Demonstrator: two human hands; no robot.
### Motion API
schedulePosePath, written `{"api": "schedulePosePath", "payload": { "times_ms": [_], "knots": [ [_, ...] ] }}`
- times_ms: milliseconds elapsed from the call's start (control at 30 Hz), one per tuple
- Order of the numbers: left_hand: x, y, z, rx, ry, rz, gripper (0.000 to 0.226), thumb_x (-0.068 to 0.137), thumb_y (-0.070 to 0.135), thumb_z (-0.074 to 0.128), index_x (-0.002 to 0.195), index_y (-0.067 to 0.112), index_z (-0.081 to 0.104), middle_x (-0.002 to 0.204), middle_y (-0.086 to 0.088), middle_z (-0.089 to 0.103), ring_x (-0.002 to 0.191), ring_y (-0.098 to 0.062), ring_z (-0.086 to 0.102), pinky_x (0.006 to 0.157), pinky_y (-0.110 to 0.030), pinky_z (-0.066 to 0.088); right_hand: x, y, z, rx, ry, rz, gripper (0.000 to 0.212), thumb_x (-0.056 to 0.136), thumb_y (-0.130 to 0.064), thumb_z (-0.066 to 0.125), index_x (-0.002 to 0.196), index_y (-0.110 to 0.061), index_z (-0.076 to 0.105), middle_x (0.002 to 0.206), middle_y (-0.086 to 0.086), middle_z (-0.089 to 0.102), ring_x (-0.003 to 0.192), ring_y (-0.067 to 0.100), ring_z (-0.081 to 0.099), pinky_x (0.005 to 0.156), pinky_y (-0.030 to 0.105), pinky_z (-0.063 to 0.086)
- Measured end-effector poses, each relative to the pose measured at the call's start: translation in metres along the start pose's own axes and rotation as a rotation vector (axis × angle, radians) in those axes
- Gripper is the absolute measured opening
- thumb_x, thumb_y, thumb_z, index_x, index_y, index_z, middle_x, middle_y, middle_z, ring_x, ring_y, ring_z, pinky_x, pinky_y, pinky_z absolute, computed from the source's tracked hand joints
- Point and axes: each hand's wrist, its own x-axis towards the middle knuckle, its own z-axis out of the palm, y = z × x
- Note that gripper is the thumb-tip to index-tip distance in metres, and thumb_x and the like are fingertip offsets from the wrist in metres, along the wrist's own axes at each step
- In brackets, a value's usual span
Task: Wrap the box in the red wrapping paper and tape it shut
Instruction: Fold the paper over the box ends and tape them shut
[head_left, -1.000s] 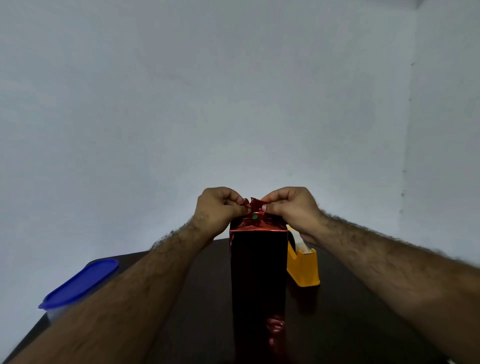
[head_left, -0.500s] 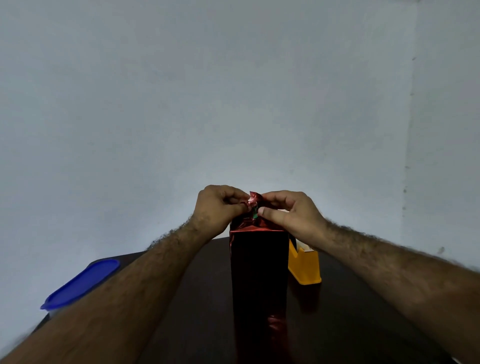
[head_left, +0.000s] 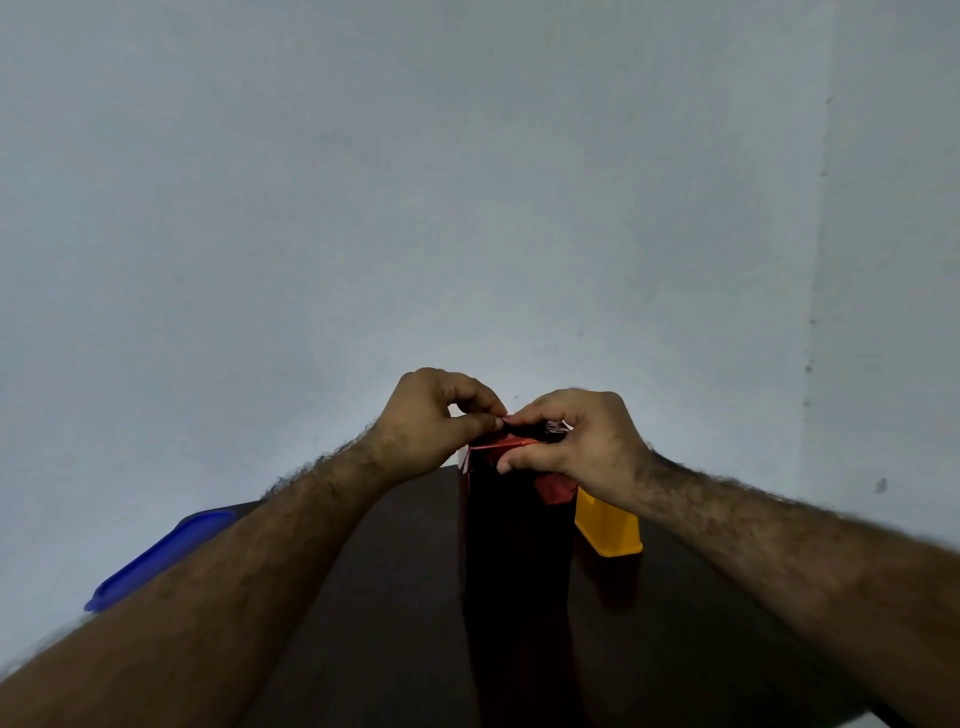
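A tall box wrapped in shiny red paper (head_left: 514, 561) stands upright on the dark table (head_left: 395, 597). Its near face is in deep shadow. My left hand (head_left: 431, 421) pinches the paper at the top left edge between thumb and forefinger. My right hand (head_left: 576, 441) curls over the top right, its fingers on the folded red paper and its thumb against the front face. A yellow tape dispenser (head_left: 608, 525) sits just right of the box, partly behind my right wrist.
A blue plastic lid (head_left: 156, 556) on a container lies at the table's left edge. A pale wall rises close behind the table. The table's far edge runs just behind the box.
The upright paper tuft at the top has been folded down flat. My right hand moved over the top right corner, and its thumb now lies on the front face.
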Motion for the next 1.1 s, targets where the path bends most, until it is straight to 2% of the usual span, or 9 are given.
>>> {"api": "schedulePosePath", "payload": {
  "times_ms": [133, 267, 333, 467, 533, 633, 767, 867, 1100],
  "knots": [
    [-0.008, -0.006, -0.010, 0.035, -0.043, 0.020, 0.025, 0.090, 0.003, 0.074, 0.094, 0.024, 0.086, 0.091, 0.023, 0.077, 0.099, 0.002, 0.067, 0.079, -0.005, 0.044, 0.003, 0.002, 0.004, -0.116, -0.006, -0.107, 0.045, 0.064, -0.054, 0.092, 0.103, -0.033, 0.084, 0.094, -0.016, 0.076, 0.096, 0.005, 0.068, 0.084, 0.038, 0.057],
    [-0.015, -0.018, -0.013, 0.168, -0.022, 0.168, 0.021, 0.086, 0.022, 0.073, 0.097, 0.034, 0.086, 0.091, 0.015, 0.077, 0.107, -0.011, 0.066, 0.085, -0.037, 0.057, 0.005, 0.002, 0.006, -0.226, -0.036, -0.171, 0.041, 0.069, -0.058, 0.087, 0.105, -0.038, 0.082, 0.089, -0.016, 0.075, 0.091, 0.005, 0.065, 0.078, 0.035, 0.055],
    [-0.018, -0.019, -0.012, 0.142, -0.005, 0.157, 0.021, 0.084, 0.031, 0.077, 0.103, 0.034, 0.084, 0.098, 0.014, 0.077, 0.109, -0.009, 0.067, 0.083, -0.040, 0.058, 0.006, 0.002, 0.006, -0.240, -0.051, -0.148, 0.043, 0.069, -0.061, 0.084, 0.107, -0.040, 0.081, 0.091, -0.019, 0.075, 0.093, 0.003, 0.064, 0.081, 0.034, 0.055],
    [-0.022, -0.013, -0.006, 0.089, -0.097, -0.040, 0.087, 0.074, 0.068, 0.078, 0.151, 0.036, 0.052, 0.141, 0.019, 0.062, 0.135, 0.000, 0.053, 0.111, -0.027, 0.042, 0.008, 0.001, 0.005, -0.212, -0.054, -0.073, 0.052, 0.072, -0.048, 0.089, 0.121, -0.034, 0.077, 0.109, -0.012, 0.077, 0.106, 0.007, 0.067, 0.095, 0.038, 0.057],
    [-0.022, -0.008, -0.002, 0.131, -0.139, -0.076, 0.091, 0.077, 0.070, 0.079, 0.155, 0.034, 0.049, 0.152, 0.018, 0.055, 0.140, 0.001, 0.047, 0.117, -0.027, 0.039, 0.008, 0.002, 0.005, -0.202, -0.051, -0.057, 0.054, 0.075, -0.035, 0.090, 0.127, -0.031, 0.075, 0.114, -0.010, 0.076, 0.110, 0.010, 0.068, 0.099, 0.040, 0.056],
    [-0.024, -0.007, 0.004, 0.231, -0.097, 0.036, 0.053, 0.088, 0.068, 0.069, 0.133, 0.039, 0.071, 0.125, 0.020, 0.073, 0.118, 0.004, 0.063, 0.104, -0.034, 0.053, 0.007, 0.003, 0.005, -0.173, -0.045, -0.061, 0.045, 0.076, -0.028, 0.091, 0.120, -0.029, 0.079, 0.108, -0.011, 0.077, 0.105, 0.008, 0.069, 0.095, 0.039, 0.057],
    [-0.029, -0.013, 0.007, 0.385, -0.011, 0.126, 0.048, 0.094, 0.069, 0.056, 0.127, 0.039, 0.074, 0.112, 0.018, 0.078, 0.106, 0.001, 0.068, 0.090, -0.032, 0.056, 0.009, 0.004, 0.008, -0.180, -0.100, -0.096, 0.035, 0.080, -0.034, 0.088, 0.114, -0.027, 0.081, 0.100, -0.010, 0.074, 0.099, 0.007, 0.068, 0.088, 0.039, 0.057],
    [-0.033, -0.009, 0.010, 0.423, 0.051, 0.159, 0.046, 0.093, 0.068, 0.056, 0.123, 0.040, 0.076, 0.107, 0.017, 0.079, 0.097, -0.001, 0.070, 0.082, -0.028, 0.055, 0.010, 0.001, 0.010, -0.196, -0.111, -0.082, 0.046, 0.075, -0.056, 0.075, 0.113, -0.031, 0.081, 0.098, -0.013, 0.072, 0.098, 0.006, 0.067, 0.086, 0.037, 0.057],
    [-0.036, -0.003, 0.008, 0.166, 0.089, -0.113, 0.054, 0.078, 0.058, 0.086, 0.125, 0.040, 0.067, 0.103, 0.020, 0.077, 0.101, 0.004, 0.068, 0.084, -0.019, 0.053, 0.009, -0.001, 0.012, -0.302, -0.114, -0.085, 0.061, 0.072, -0.069, 0.056, 0.117, -0.034, 0.080, 0.095, -0.015, 0.070, 0.094, 0.008, 0.064, 0.082, 0.036, 0.055]
  ]
}}
